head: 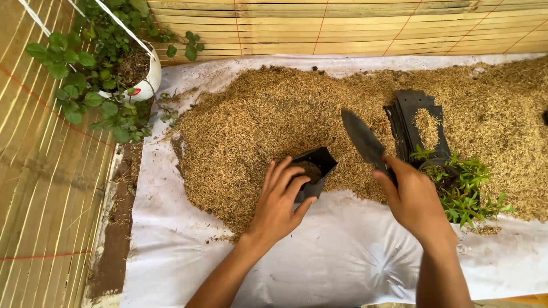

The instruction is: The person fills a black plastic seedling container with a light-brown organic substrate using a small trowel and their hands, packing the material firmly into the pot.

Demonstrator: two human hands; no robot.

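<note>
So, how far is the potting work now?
Done: the small black bag already holds some filling, though it is not full. In hand: the left hand steadies the bag at the edge of the husk pile, and the right hand holds a trowel raised beside it, blade bare. Left: the seedlings lie unplanted, and a stack of flat bags waits on the pile.

Matt dark metal on the trowel blade [362, 137], dull and faintly scuffed. Thin black plastic on the small grow bag [315, 170], soft-looking, slightly shiny at the folds. Same black plastic in the stack of flat bags [406, 122]. Dry, rough, straw-coloured husk pile [251, 125]. White woven sheet [342, 256], matt and creased. Glossy white plastic pot [149, 80]. Split bamboo matting [45, 188], smooth, pale and ribbed.
</note>
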